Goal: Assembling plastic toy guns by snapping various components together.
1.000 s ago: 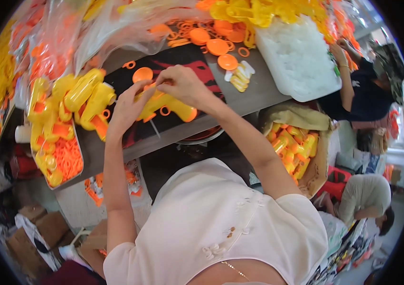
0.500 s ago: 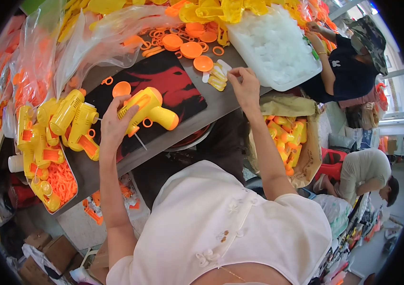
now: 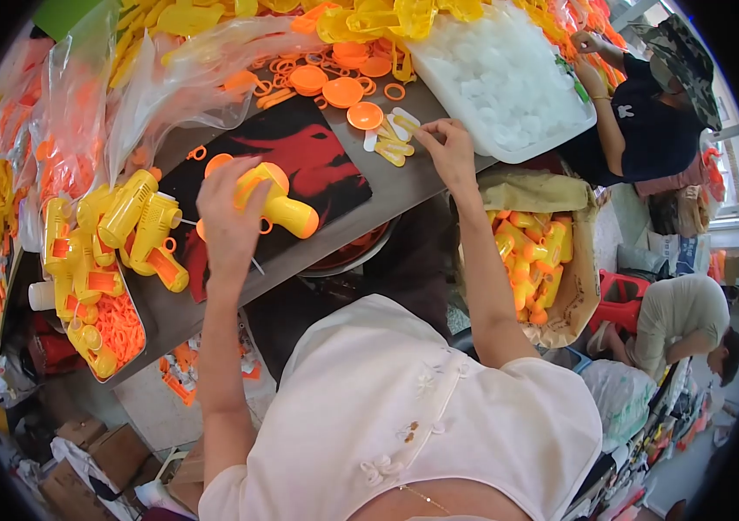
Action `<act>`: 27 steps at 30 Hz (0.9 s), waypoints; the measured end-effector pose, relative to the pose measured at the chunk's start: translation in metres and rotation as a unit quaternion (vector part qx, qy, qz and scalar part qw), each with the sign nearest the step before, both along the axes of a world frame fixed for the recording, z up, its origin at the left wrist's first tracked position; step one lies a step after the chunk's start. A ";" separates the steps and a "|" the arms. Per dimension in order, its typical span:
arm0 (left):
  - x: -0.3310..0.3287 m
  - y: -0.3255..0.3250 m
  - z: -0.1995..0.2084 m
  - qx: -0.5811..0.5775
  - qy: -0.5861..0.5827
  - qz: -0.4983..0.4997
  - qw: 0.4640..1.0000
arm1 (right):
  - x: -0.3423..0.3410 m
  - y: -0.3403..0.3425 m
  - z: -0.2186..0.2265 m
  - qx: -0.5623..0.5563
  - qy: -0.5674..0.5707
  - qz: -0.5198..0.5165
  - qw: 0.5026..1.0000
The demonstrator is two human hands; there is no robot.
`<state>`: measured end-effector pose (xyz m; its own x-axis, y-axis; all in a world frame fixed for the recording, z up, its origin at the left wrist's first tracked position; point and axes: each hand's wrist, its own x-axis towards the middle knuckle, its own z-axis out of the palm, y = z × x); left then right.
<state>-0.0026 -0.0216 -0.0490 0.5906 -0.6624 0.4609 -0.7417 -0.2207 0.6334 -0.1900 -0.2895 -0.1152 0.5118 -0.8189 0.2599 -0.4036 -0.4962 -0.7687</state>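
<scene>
On the flat black mat with red patterning [image 3: 334, 165], the left hand [image 3: 230, 214] curls over a yellow plastic toy gun [image 3: 289, 214]; blur hides whether its fingers clamp it. Just right of the mat, the right hand [image 3: 451, 156] has thumb and forefinger nearly meeting at small, oblong, yellowish-clear plastic pieces [image 3: 395, 148]; I cannot tell their grip. Best: steady the gun, pinch one piece by its edge

The head camera looks down (a wide fisheye) past the wearer's white top [image 3: 404, 382] onto the workbench [image 3: 404, 187].
</scene>
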 end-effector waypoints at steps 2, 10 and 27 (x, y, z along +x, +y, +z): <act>-0.015 -0.026 0.006 -0.004 -0.005 -0.036 0.999 | 0.001 0.006 0.014 0.022 -0.012 0.017 1.000; -0.041 -0.071 0.027 -0.049 0.339 -0.176 0.923 | 0.011 0.066 0.058 0.265 -0.159 0.230 0.923; 0.015 0.037 -0.010 0.040 -0.015 0.047 0.998 | 0.071 0.091 0.046 0.339 -0.144 0.236 0.899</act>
<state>0.0125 0.0150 -0.0585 0.6387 -0.6408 0.4260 -0.7333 -0.3394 0.5891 -0.1186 -0.1986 -0.0691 0.8354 -0.5482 -0.0402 -0.0075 0.0618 -0.9981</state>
